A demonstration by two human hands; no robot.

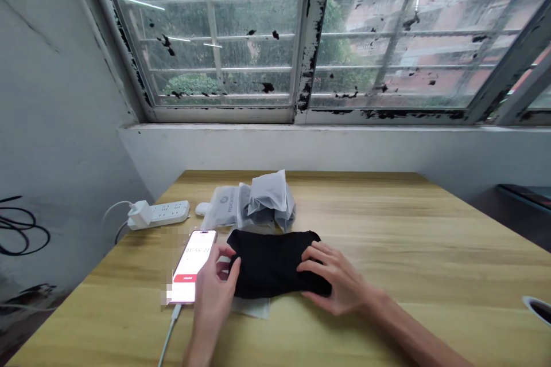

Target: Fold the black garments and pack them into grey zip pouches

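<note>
A folded black cloth [275, 264] lies on the wooden table [387, 229], with a pale sheet [253, 308] showing beneath its front edge. My left hand [214, 289] grips the cloth's left end, close beside a smartphone [191, 266] showing a timer on a white and red screen. My right hand [331, 278] lies over the cloth's right end, fingers on top and thumb along the front. Behind the cloth sits a heap of translucent grey plastic bags [262, 203].
A white power strip [162, 213] with a plug and a white computer mouse [201, 209] stand at the table's far left. A white cable runs from the phone over the near edge. A dark round container [538, 309] sits at the right edge. A barred window lies beyond the table.
</note>
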